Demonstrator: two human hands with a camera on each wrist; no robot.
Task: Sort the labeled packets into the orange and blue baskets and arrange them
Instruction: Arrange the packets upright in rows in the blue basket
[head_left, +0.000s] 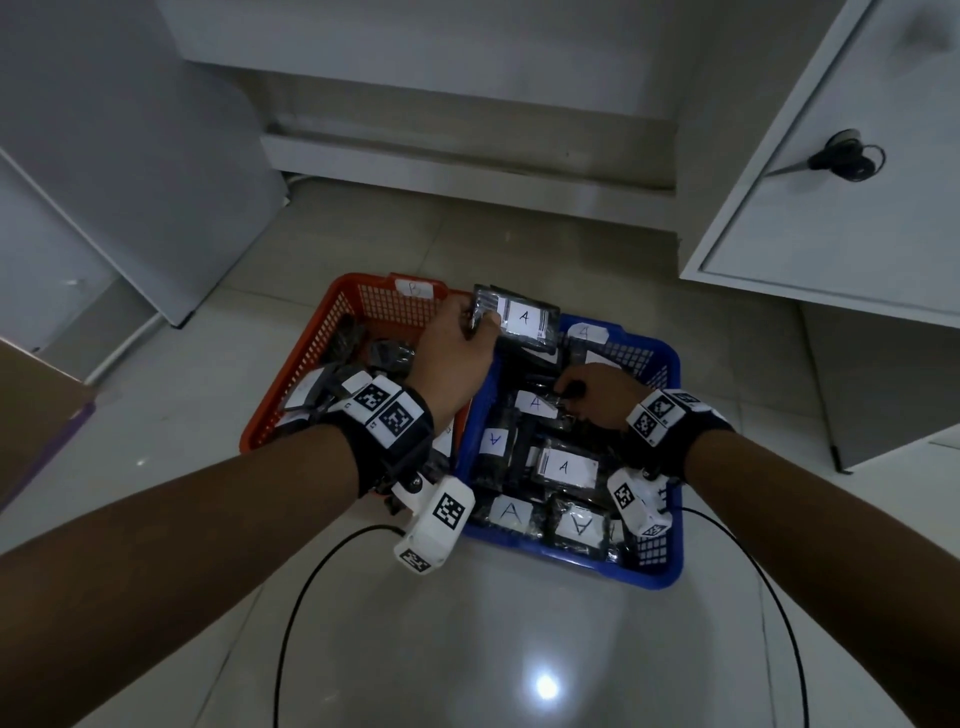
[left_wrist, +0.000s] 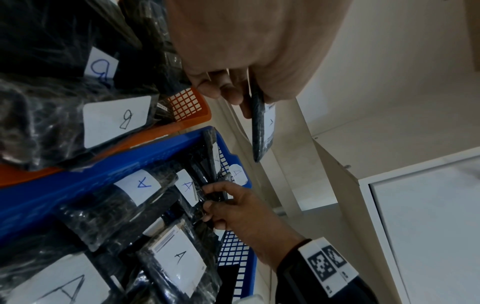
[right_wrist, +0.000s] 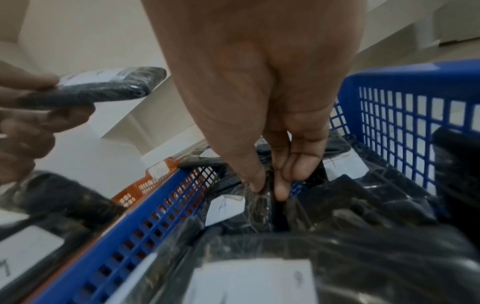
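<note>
My left hand (head_left: 460, 345) pinches a black packet labelled A (head_left: 522, 318) by its left end and holds it in the air over the far ends of both baskets. The same packet (left_wrist: 262, 125) shows edge-on in the left wrist view and at the upper left (right_wrist: 103, 87) in the right wrist view. The orange basket (head_left: 311, 364) on the left holds packets marked B (left_wrist: 116, 121). The blue basket (head_left: 660, 566) on the right is packed with A packets (head_left: 566, 467). My right hand (head_left: 592, 392) reaches into it, fingertips (right_wrist: 281, 191) pinching a black packet (right_wrist: 259, 207) among the others.
Both baskets sit side by side on a glossy tiled floor. White cabinets stand behind them, and an open white door (head_left: 831, 218) at the right. A brown cardboard edge (head_left: 36, 415) juts in at the left. Black cables (head_left: 311, 597) trail from my wrists.
</note>
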